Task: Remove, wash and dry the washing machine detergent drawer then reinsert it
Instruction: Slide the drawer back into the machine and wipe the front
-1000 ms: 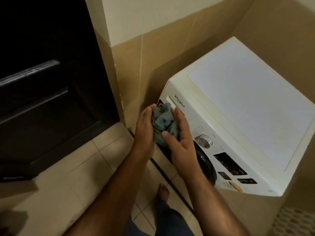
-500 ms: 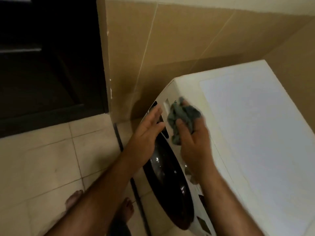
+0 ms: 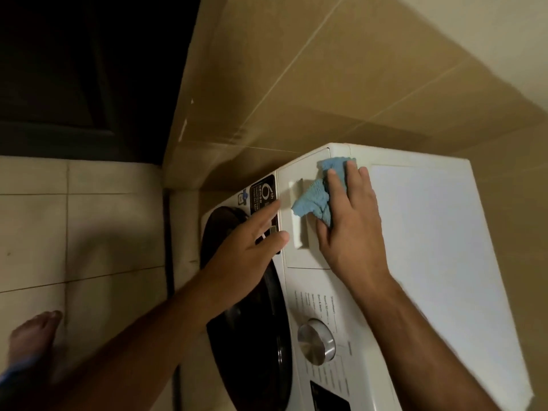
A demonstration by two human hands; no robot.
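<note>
Right hand (image 3: 350,221) lies flat, fingers nearly straight, pressing a blue cloth (image 3: 317,200) against the drawer (image 3: 299,256), which sits closed in the washer (image 3: 430,247); the cloth is partly hidden under the palm. Left hand (image 3: 252,247), beside it, is open, holding nothing, fingertips blurred near the drawer's edge.

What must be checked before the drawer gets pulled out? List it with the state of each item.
1. Detergent drawer seated flush in the washing machine: ok.
2. Drawer handle recess free: not ok, the blue cloth hangs over part of it.
3. Right hand free to pull: not ok, it presses the cloth against the panel.
4. Left hand free: ok, fingers straight, holding nothing.
5. Drawer dry inside: cannot tell, it is shut.
</note>
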